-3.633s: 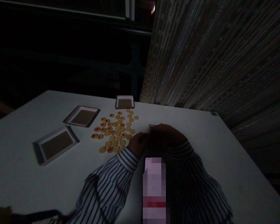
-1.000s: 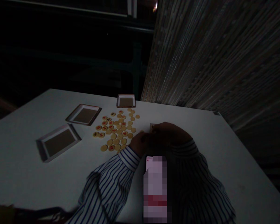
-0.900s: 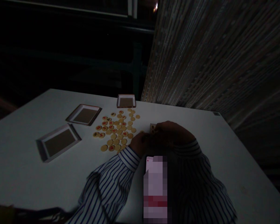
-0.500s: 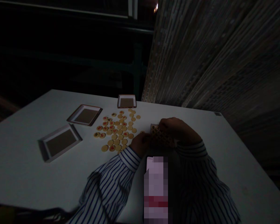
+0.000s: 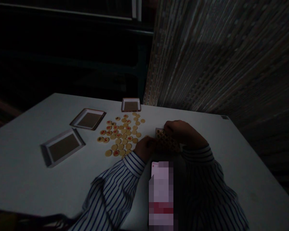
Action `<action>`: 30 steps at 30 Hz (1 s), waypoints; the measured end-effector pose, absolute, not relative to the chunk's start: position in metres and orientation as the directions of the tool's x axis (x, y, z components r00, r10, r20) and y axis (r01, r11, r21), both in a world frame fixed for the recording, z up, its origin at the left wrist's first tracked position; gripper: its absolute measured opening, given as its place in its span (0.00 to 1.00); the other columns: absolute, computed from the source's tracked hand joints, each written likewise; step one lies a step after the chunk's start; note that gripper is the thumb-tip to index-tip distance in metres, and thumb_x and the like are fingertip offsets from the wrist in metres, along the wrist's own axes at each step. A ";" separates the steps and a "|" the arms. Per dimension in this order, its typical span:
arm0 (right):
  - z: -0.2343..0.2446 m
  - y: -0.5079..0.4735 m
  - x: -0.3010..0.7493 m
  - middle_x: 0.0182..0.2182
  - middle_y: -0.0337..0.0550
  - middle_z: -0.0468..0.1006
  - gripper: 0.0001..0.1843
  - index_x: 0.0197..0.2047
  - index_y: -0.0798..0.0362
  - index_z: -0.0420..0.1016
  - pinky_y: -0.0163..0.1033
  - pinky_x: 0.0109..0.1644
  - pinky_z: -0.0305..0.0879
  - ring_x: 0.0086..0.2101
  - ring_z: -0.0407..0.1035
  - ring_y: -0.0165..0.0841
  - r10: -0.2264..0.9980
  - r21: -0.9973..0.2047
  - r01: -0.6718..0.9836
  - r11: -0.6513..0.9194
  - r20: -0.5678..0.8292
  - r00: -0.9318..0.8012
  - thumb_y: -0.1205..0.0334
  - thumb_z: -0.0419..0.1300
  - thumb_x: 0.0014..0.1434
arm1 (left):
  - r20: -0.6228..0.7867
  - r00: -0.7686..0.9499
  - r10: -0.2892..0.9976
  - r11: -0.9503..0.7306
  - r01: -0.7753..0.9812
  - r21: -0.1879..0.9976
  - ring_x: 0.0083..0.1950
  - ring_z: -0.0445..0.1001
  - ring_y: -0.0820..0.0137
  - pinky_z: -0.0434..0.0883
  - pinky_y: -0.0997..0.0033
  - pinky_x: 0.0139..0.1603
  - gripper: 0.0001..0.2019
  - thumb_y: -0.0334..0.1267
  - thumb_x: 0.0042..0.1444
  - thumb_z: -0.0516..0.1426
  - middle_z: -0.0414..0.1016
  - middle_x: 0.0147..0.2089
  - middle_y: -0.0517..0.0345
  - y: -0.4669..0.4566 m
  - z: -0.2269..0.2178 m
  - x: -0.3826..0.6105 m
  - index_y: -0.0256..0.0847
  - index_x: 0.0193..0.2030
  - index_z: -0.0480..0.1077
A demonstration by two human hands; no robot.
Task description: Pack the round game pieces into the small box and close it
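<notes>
Between my hands is a small box (image 5: 165,141) packed with round xiangqi pieces, its near part lost in shadow. My left hand (image 5: 145,148) is closed at the box's left side, fingertips against it. Over the far right edge of the box, my right hand (image 5: 180,132) has its fingers curled down; what they pinch, if anything, is hidden. Loose xiangqi pieces (image 5: 124,136) lie spread to the left of my left hand, some blank side up, others showing red or black characters.
An open pale box part (image 5: 62,147) and a brown-rimmed tray (image 5: 88,119) stand at the left. Another small tray (image 5: 131,105) is at the far edge. A lit phone (image 5: 161,192) lies close in front of me. Beaded strands (image 5: 195,64) hang behind the white table (image 5: 199,117).
Both hands stay almost in place at the box. The view has shifted very slightly, and the loose pieces and trays have not moved on the table.
</notes>
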State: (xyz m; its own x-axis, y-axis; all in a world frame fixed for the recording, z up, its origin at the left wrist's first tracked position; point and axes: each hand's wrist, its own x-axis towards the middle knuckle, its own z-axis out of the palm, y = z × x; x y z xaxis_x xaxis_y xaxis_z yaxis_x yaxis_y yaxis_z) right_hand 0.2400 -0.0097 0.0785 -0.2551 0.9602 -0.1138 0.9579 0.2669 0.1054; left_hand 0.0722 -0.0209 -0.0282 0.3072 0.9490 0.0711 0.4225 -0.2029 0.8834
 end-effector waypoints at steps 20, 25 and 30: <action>0.089 -0.018 0.225 0.35 0.47 0.75 0.14 0.40 0.54 0.70 0.35 0.36 0.54 0.36 0.67 0.34 0.941 0.040 0.942 0.333 0.053 -0.335 0.61 0.45 0.59 | 0.144 -0.136 0.980 -0.154 -0.068 0.986 0.32 0.74 0.72 0.71 0.70 0.37 0.14 0.44 0.44 0.60 0.76 0.31 0.56 -0.016 0.038 -0.002 0.35 0.32 0.71; 0.089 -0.019 0.224 0.35 0.48 0.76 0.15 0.40 0.55 0.71 0.35 0.37 0.55 0.37 0.67 0.34 0.936 0.041 0.939 0.342 0.071 -0.344 0.61 0.45 0.60 | 0.165 -0.204 0.965 -0.176 -0.038 0.984 0.30 0.74 0.72 0.71 0.70 0.37 0.13 0.44 0.44 0.60 0.76 0.32 0.55 -0.020 0.036 -0.017 0.35 0.32 0.72; 0.088 -0.019 0.221 0.35 0.47 0.76 0.14 0.40 0.55 0.71 0.35 0.37 0.56 0.36 0.67 0.33 0.923 0.029 0.928 0.372 0.095 -0.373 0.62 0.46 0.59 | 0.176 -0.248 0.953 -0.160 0.083 0.984 0.32 0.74 0.71 0.71 0.70 0.37 0.14 0.44 0.43 0.60 0.76 0.33 0.55 -0.032 0.028 -0.030 0.36 0.32 0.72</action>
